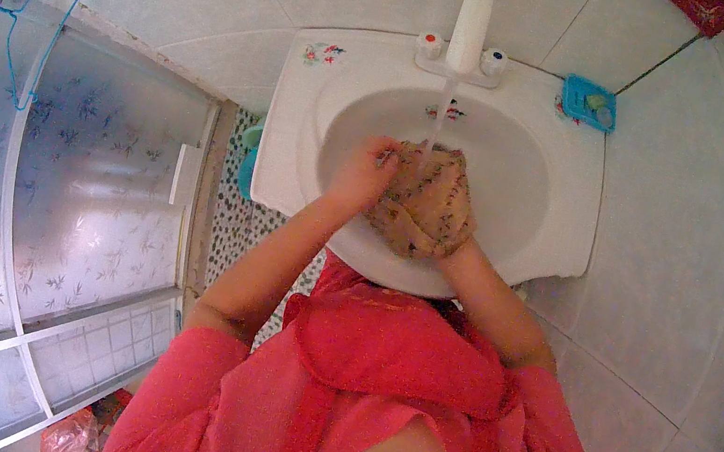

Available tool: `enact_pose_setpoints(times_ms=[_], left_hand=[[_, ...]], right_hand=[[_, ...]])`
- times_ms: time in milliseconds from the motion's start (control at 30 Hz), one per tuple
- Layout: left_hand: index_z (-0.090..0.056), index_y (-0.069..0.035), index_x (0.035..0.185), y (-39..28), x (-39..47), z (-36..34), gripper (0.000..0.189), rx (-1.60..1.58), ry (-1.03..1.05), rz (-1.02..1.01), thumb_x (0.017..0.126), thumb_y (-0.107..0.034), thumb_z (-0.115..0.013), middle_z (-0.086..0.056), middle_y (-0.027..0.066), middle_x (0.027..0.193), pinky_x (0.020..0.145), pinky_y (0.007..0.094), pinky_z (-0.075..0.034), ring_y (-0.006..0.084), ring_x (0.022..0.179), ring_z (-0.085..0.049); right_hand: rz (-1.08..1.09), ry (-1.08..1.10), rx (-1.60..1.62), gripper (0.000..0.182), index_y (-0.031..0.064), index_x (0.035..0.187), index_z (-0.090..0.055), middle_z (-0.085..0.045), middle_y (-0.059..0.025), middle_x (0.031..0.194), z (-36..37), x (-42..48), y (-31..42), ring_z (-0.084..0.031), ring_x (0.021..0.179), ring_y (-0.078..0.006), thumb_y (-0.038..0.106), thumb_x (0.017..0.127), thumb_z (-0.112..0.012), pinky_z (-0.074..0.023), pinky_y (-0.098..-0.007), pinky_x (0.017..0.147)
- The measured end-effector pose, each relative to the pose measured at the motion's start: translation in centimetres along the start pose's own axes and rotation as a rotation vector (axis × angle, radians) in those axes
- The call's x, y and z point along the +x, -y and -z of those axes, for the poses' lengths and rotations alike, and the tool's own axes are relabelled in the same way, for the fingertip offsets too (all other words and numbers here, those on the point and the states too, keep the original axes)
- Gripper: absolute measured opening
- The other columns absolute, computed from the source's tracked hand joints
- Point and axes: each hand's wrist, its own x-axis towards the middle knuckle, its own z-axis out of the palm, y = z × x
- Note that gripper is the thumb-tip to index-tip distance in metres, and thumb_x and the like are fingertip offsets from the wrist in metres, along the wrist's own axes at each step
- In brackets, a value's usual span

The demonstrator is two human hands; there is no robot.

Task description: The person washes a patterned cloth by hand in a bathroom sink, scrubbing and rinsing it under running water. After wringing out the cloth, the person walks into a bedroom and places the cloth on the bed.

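Note:
A wet tan cloth (429, 197) with dark patterned bands is bunched up inside the white washbasin (518, 180). My left hand (375, 168) has its fingers closed on the cloth's left edge. At the cloth's lower right, my right hand (463, 236) holds it from beneath, with the fingers hidden under the fabric. Water (443, 114) runs from the white faucet (471, 27) onto the top of the cloth. The basin's drain is hidden from view.
Two faucet knobs, one red-marked (429, 41) and one dark-marked (496, 58), flank the spout. A blue soap dish (587, 102) sits at the basin's back right corner. At left are a blue hanger (62, 8) and a frosted door (105, 185). Tiled wall (667, 225) stands right.

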Motion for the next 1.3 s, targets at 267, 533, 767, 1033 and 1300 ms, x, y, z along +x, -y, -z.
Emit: enact_pose_setpoints(times_ms=[267,533,767,1033,1300], left_hand=[[-0.056,-0.003,0.1,-0.9,0.1,2.4,0.033,-0.391,0.373,0.479,0.083,-0.032,-0.055,-0.058,0.009,0.093,0.075,0.0305,-0.042,0.0153,0.085,-0.051],[-0.049,-0.005,0.103,-2.4,1.0,6.2,0.026,-1.29,0.18,0.42,0.083,-0.023,-0.053,-0.056,0.0075,0.095,0.08,0.033,-0.042,0.0188,0.089,-0.053],[-0.051,-0.005,0.105,-3.5,0.4,3.2,0.035,-0.749,0.53,0.222,0.072,-0.01,-0.061,-0.059,0.0086,0.093,0.068,0.0343,-0.05,0.022,0.08,-0.059],[-0.061,-0.004,0.09,-1.2,-0.6,2.3,0.022,0.487,0.12,-0.284,0.074,-0.019,-0.06,-0.06,0.0172,0.083,0.073,0.0347,-0.046,0.0254,0.075,-0.059],[-0.043,-0.006,0.119,-1.4,-2.8,-1.1,0.064,-0.798,0.295,0.591,0.082,-0.059,-0.04,-0.058,0.0133,0.101,0.078,0.0413,-0.045,0.0276,0.088,-0.056]], right_hand=[[0.176,-0.191,0.025,0.048,0.014,0.121,-0.045,-0.051,-0.0103,0.114,-2.0,-1.6,-2.6,-0.046,0.102,-0.0318,0.037,0.08,-0.047,-0.0335,-0.045,0.09],[-0.629,-0.065,1.585,0.043,0.0108,0.123,-0.039,-0.048,-0.0095,0.118,-5.3,-5.6,-9.9,-0.047,0.106,-0.0284,0.035,0.088,-0.042,-0.0405,-0.0384,0.087],[-0.555,-0.132,1.329,0.049,0.0074,0.127,-0.033,-0.046,-0.0098,0.12,-9.1,-3.0,-7.4,-0.045,0.109,-0.0247,0.02,0.084,-0.052,-0.0391,-0.0317,0.089],[-0.704,0.097,1.417,0.034,0.0039,0.108,-0.05,-0.056,-0.0062,0.098,-9.6,-3.9,-6.2,-0.051,0.092,-0.0143,0.014,0.078,-0.061,-0.0401,-0.0262,0.083],[-0.296,-0.424,0.916,0.029,0.0017,0.091,-0.054,-0.054,-0.0131,0.093,-6.8,-1.7,-1.0,-0.053,0.086,-0.0272,0.018,0.072,-0.066,-0.0428,-0.0332,0.078]])
